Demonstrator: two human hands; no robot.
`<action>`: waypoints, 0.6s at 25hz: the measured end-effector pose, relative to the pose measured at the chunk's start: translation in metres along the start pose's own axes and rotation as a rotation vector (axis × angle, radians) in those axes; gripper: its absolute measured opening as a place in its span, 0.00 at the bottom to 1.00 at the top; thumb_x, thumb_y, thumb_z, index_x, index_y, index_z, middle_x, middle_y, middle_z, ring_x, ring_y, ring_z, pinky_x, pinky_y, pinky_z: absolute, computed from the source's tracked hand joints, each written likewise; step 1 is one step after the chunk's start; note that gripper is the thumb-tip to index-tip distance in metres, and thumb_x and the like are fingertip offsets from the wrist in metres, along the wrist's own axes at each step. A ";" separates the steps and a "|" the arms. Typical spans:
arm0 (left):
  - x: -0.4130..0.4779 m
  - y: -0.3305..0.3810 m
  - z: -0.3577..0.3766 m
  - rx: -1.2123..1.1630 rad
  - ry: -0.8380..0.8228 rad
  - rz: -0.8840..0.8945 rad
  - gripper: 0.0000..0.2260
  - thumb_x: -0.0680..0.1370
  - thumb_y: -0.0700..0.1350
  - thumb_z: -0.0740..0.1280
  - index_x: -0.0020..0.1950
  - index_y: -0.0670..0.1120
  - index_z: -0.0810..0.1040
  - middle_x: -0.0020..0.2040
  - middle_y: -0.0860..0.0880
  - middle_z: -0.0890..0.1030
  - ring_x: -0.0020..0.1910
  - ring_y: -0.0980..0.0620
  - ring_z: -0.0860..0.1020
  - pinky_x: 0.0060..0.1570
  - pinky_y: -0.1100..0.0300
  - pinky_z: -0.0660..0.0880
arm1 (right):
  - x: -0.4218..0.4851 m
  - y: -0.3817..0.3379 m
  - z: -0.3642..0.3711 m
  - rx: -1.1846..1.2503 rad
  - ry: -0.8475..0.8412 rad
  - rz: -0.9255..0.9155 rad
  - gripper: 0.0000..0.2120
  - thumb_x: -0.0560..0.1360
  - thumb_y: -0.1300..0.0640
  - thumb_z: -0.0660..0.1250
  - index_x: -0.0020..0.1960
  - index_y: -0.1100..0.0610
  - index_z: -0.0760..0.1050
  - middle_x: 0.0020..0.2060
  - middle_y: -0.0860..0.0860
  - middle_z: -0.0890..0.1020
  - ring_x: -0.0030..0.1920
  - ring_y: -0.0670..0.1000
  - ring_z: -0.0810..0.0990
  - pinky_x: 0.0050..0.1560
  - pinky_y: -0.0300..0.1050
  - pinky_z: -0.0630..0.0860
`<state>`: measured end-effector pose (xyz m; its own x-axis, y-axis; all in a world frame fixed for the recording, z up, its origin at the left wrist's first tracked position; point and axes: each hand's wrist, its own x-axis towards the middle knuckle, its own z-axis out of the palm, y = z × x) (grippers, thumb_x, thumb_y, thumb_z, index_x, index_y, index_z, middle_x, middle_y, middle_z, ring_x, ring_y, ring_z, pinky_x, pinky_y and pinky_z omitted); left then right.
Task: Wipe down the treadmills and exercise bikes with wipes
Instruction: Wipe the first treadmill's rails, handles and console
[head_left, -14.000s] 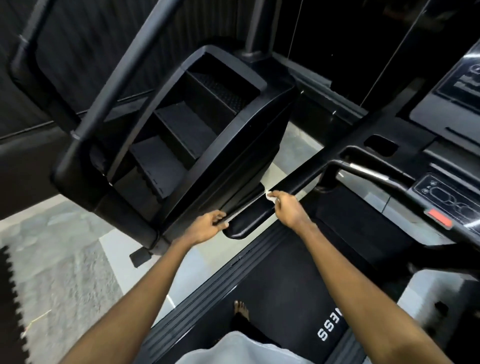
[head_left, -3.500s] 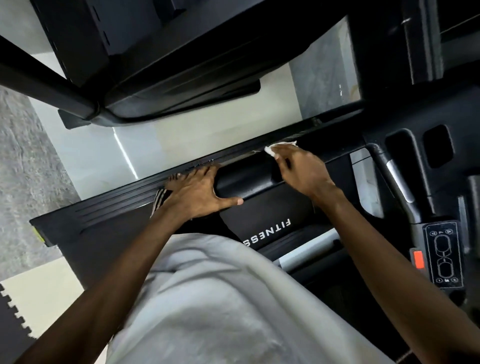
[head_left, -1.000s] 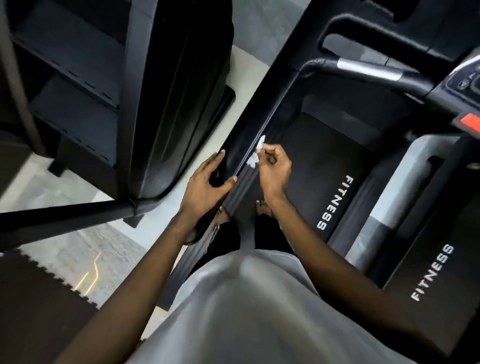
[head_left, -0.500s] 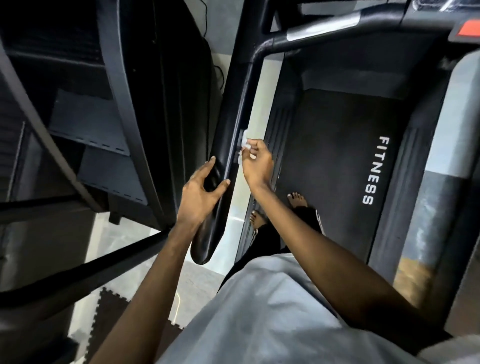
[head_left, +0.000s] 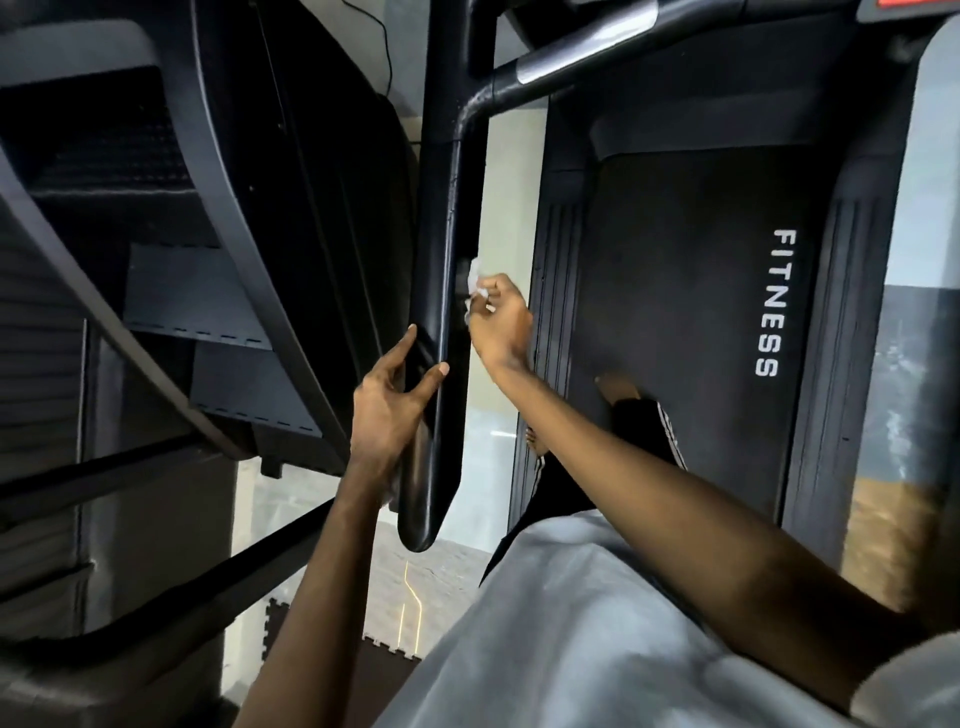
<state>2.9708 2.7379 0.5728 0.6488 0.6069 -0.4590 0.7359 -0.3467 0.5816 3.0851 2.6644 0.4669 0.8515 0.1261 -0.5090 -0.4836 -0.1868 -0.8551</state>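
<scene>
I stand on a black treadmill whose belt (head_left: 675, 322) reads FITNESS. Its left handrail (head_left: 441, 234) is a glossy black bar running toward me and ending in a rounded tip. My right hand (head_left: 498, 322) pinches a small crumpled white wipe (head_left: 474, 278) against the rail's inner side. My left hand (head_left: 389, 405) is on the rail's outer side, nearer me, with the thumb across the top and the fingers spread along the far face.
A black stair-climber machine (head_left: 182, 260) with ribbed steps stands close on the left. A curved grip bar (head_left: 545, 67) with a silver patch branches off at the top. Pale floor (head_left: 498, 364) shows between rail and deck; dark interlocking mats (head_left: 384, 654) lie behind.
The view has swung so the rail runs nearly straight up. My right hand with the wipe stays pressed on the rail's inner side. My left hand's grip on the rail has loosened, fingers spreading.
</scene>
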 end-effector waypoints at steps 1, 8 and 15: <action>0.005 0.003 -0.001 0.003 -0.006 -0.001 0.29 0.74 0.56 0.76 0.74 0.61 0.72 0.67 0.56 0.79 0.66 0.65 0.75 0.69 0.66 0.69 | -0.012 0.003 -0.004 0.005 -0.035 -0.035 0.05 0.79 0.65 0.65 0.52 0.57 0.78 0.51 0.53 0.84 0.43 0.38 0.83 0.46 0.36 0.79; 0.021 0.013 0.004 -0.002 -0.023 -0.040 0.29 0.75 0.55 0.76 0.75 0.61 0.71 0.67 0.56 0.80 0.66 0.63 0.75 0.68 0.65 0.70 | 0.033 -0.036 -0.014 0.034 -0.004 -0.189 0.08 0.80 0.62 0.65 0.57 0.58 0.79 0.43 0.46 0.83 0.39 0.33 0.79 0.44 0.32 0.77; 0.027 0.028 0.009 -0.028 0.031 -0.074 0.28 0.75 0.52 0.76 0.74 0.55 0.73 0.60 0.56 0.82 0.51 0.74 0.77 0.50 0.81 0.70 | 0.021 -0.035 -0.017 0.063 -0.088 -0.085 0.07 0.80 0.63 0.66 0.56 0.59 0.81 0.52 0.51 0.85 0.44 0.32 0.81 0.46 0.27 0.75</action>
<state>3.0107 2.7380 0.5708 0.5859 0.6522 -0.4809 0.7759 -0.2803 0.5652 3.1237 2.6569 0.4879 0.8699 0.2246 -0.4392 -0.4250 -0.1107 -0.8984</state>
